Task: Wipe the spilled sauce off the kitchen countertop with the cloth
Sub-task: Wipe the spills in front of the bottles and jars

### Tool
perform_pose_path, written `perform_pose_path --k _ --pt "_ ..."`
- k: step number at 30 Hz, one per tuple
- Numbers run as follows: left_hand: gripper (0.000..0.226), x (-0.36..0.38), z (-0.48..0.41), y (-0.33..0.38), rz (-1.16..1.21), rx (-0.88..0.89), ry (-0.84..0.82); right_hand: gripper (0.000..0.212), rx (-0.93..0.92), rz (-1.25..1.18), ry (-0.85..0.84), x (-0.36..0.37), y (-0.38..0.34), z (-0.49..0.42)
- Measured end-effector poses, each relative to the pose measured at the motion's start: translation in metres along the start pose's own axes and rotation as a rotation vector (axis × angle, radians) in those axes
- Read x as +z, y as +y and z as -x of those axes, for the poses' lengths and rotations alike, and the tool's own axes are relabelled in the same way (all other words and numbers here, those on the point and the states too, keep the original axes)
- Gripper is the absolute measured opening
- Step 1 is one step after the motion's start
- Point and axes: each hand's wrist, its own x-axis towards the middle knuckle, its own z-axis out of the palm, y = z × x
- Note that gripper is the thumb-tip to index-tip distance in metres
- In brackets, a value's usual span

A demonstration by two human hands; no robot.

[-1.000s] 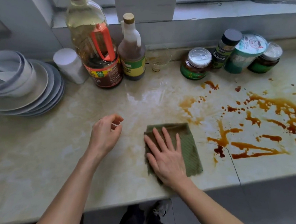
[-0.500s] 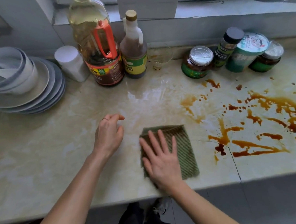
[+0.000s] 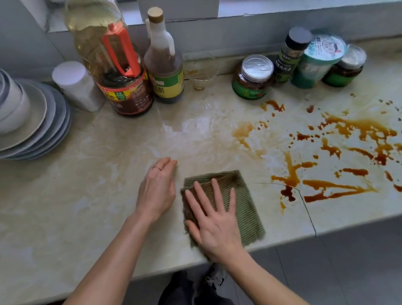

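Observation:
A folded green ribbed cloth [image 3: 242, 197] lies flat on the pale marble countertop [image 3: 80, 208] near its front edge. My right hand [image 3: 211, 218] presses down on the cloth's left half with straight, spread fingers. Just left of the cloth, my left hand [image 3: 156, 191] rests on the counter with loosely curled fingers and holds nothing; a ring is on one finger. Brown spilled sauce [image 3: 334, 166] streaks and spots the counter to the right of the cloth, with a paler smear [image 3: 243, 132] further back.
Stacked plates and bowls [image 3: 14, 113] sit at the back left. A white canister [image 3: 76, 86], a large oil bottle [image 3: 113, 63], a brown bottle [image 3: 164, 62] and a small glass [image 3: 201, 75] line the back. Several jars [image 3: 303, 64] stand behind the spill. A crack [image 3: 306, 207] runs to the edge.
My right hand has slid the cloth a little to the left, away from the spill. My left hand has stayed beside it, with its fingers now less curled.

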Motion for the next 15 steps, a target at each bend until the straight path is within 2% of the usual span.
perform_pose_path --k 3,4,6,8,9,12,14,15 --pt "0.048 0.01 -0.003 0.015 -0.009 0.046 -0.036 0.06 -0.139 -0.005 -0.005 -0.004 0.028 0.006" --pt "0.05 0.012 -0.003 0.017 -0.018 0.045 -0.041 0.058 -0.11 0.003 -0.004 -0.005 0.044 0.004" --pt "0.055 0.018 -0.001 0.019 -0.041 0.03 -0.05 0.058 0.065 0.013 0.01 -0.008 0.069 0.001" --pt "0.058 0.019 0.001 0.02 -0.05 0.018 -0.067 0.058 0.206 -0.006 0.026 -0.009 0.067 0.002" --pt "0.06 0.02 0.002 0.02 -0.05 0.016 -0.075 0.059 0.215 -0.018 0.035 -0.009 0.058 0.004" --pt "0.063 0.02 0.002 0.02 -0.041 0.009 -0.071 0.06 0.001 -0.048 0.01 -0.008 0.04 0.02" --pt "0.064 0.02 0.002 0.019 -0.038 0.01 -0.065 0.059 -0.16 -0.046 -0.014 -0.011 0.061 0.024" --pt "0.065 0.02 0.002 0.019 -0.035 0.012 -0.068 0.058 -0.178 -0.038 -0.018 -0.012 0.076 0.024"
